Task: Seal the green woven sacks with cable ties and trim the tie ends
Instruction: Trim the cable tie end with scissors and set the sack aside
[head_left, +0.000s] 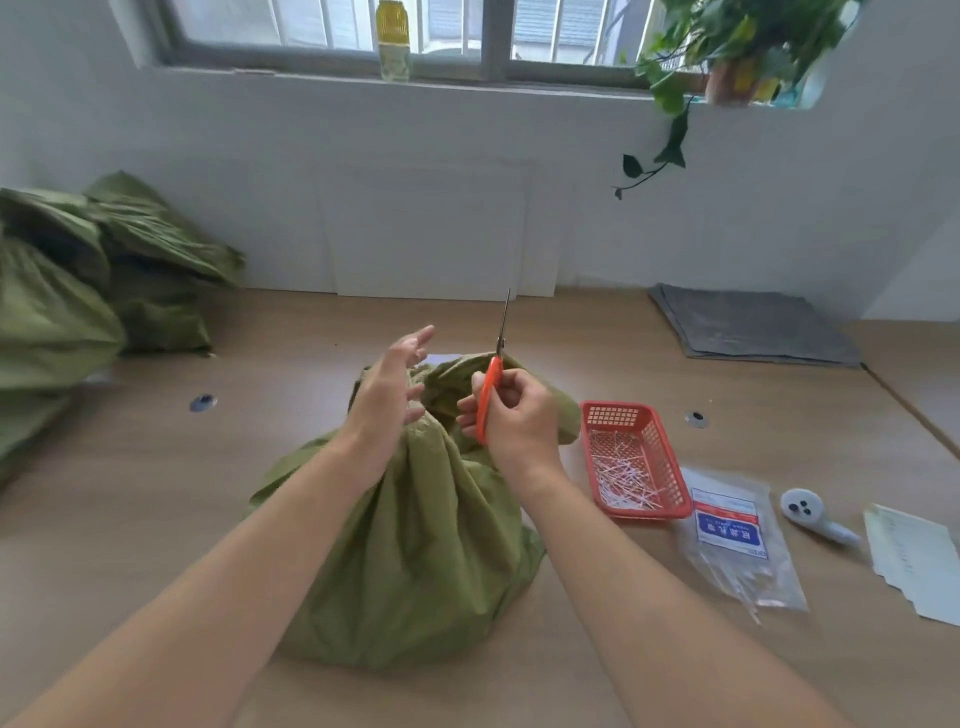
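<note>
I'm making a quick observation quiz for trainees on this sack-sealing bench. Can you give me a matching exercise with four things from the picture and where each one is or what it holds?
Things:
1. scissors
2. red basket
3. grey cloth
4. yellow bottle

Places or states:
A. standing on the windowsill
B. gripped in the right hand, blades pointing up
C. holding white tie offcuts
D. lying flat at the far right of the table

Pairs: 1-B, 2-C, 3-D, 4-A
</note>
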